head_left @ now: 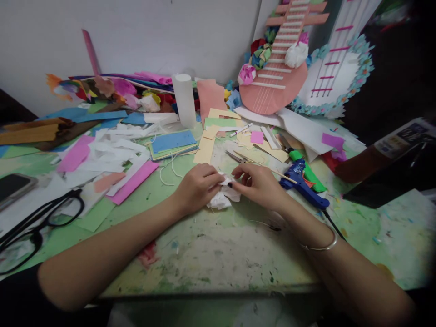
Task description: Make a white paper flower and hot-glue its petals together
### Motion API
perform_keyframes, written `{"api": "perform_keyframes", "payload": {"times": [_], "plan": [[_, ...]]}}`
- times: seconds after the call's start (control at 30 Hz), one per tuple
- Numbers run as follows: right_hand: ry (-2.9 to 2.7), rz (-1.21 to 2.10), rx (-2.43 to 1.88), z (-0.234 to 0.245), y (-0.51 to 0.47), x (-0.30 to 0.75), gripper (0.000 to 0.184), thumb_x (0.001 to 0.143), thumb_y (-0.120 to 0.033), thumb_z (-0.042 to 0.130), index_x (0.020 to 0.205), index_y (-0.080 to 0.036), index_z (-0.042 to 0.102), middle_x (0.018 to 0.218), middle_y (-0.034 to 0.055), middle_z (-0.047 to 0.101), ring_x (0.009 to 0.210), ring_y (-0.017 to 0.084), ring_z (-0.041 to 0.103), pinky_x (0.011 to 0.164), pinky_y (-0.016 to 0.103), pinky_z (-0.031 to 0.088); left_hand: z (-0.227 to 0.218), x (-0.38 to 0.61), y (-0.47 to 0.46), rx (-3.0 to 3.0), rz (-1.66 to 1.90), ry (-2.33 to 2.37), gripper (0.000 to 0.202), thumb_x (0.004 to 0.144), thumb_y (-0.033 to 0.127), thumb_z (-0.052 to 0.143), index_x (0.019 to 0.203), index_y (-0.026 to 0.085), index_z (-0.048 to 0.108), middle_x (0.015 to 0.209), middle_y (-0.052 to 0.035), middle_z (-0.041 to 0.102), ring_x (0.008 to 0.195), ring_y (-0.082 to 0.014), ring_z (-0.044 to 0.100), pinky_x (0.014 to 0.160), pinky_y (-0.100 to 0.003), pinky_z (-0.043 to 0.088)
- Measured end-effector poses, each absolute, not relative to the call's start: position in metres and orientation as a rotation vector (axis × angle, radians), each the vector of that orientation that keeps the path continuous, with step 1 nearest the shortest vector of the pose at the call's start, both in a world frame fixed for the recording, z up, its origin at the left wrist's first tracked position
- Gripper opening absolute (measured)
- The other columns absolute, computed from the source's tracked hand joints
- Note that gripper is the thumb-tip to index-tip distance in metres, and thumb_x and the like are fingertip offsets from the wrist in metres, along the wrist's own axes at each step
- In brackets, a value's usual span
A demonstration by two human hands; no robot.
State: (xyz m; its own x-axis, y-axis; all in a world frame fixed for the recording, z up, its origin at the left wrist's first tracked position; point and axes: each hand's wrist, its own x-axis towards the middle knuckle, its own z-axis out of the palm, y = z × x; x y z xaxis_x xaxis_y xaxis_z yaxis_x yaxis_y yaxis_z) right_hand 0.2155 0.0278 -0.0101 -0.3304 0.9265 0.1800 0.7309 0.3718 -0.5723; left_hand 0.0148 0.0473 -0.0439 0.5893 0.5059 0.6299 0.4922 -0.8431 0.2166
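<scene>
Between my hands, low over the table, is a white crumpled paper flower (220, 200) with ruffled petals. My left hand (201, 187) is closed, its thumb and fingers pinching the paper from the left. My right hand (256, 182) is curled on the other side, its dark-nailed thumb touching the white paper; its fingertips are partly hidden. Just beyond my hands lie scissors (235, 157) and a thin wooden stick (272, 170). A blue hot glue gun (301, 184) rests to the right of my right hand.
Paper scraps (112, 152) and black glasses (41, 227) cover the left side. A stack of coloured paper (173, 143) and a white roll (184, 101) stand further back. Paper instruments (275, 88) lean at the wall. A dark bottle (381, 154) is at right.
</scene>
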Motion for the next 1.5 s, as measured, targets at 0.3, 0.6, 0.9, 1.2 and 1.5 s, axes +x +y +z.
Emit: {"api": "perform_keyframes", "payload": {"times": [0.3, 0.6, 0.9, 1.2, 1.5], "plan": [[-1.808, 0.095, -2.275, 0.059, 0.019, 0.323, 0.024, 0.067, -0.042, 0.068, 0.068, -0.018, 0.065, 0.060, 0.0016, 0.062, 0.057, 0.016, 0.054, 0.053, 0.027, 0.033, -0.041, 0.018, 0.048, 2.375, 0.943, 0.967, 0.020, 0.075, 0.013, 0.061, 0.092, 0.016, 0.070, 0.081, -0.0037, 0.071, 0.069, -0.0126, 0.062, 0.064, -0.024, 0.046], [-2.186, 0.260, -2.755, 0.027, 0.034, 0.314, 0.032, 0.058, -0.041, 0.070, 0.078, -0.016, 0.067, 0.084, 0.0119, 0.068, 0.071, 0.024, 0.063, 0.049, 0.027, 0.038, -0.039, 0.017, 0.051, 2.302, 0.967, 0.985, 0.031, 0.064, 0.001, 0.055, 0.086, 0.014, 0.071, 0.077, -0.0038, 0.066, 0.067, -0.0122, 0.057, 0.063, -0.024, 0.043], [-2.066, 0.380, -2.688, 0.035, 0.033, 0.329, 0.028, 0.058, -0.043, 0.067, 0.069, -0.017, 0.065, 0.072, 0.0083, 0.064, 0.065, 0.021, 0.060, 0.048, 0.027, 0.037, -0.043, 0.015, 0.052, 2.294, 1.015, 0.936, 0.025, 0.065, 0.005, 0.058, 0.083, 0.015, 0.071, 0.081, -0.0051, 0.066, 0.074, -0.0141, 0.060, 0.069, -0.026, 0.045], [-2.095, 0.236, -2.529, 0.040, 0.028, 0.324, 0.029, 0.064, -0.046, 0.062, 0.063, -0.017, 0.058, 0.065, 0.0057, 0.058, 0.057, 0.016, 0.051, 0.047, 0.026, 0.030, -0.040, 0.018, 0.052, 2.344, 0.973, 0.930, 0.031, 0.066, 0.005, 0.057, 0.089, 0.018, 0.074, 0.077, -0.0035, 0.065, 0.071, -0.0131, 0.060, 0.066, -0.024, 0.046], [-1.713, 0.051, -2.324, 0.065, 0.004, 0.335, 0.024, 0.069, -0.040, 0.060, 0.069, -0.016, 0.060, 0.062, 0.0059, 0.057, 0.058, 0.017, 0.048, 0.053, 0.030, 0.034, -0.041, 0.020, 0.053, 2.373, 0.979, 0.944, 0.031, 0.066, 0.003, 0.056, 0.087, 0.017, 0.074, 0.073, -0.0026, 0.064, 0.066, -0.0117, 0.058, 0.061, -0.022, 0.046]]}}
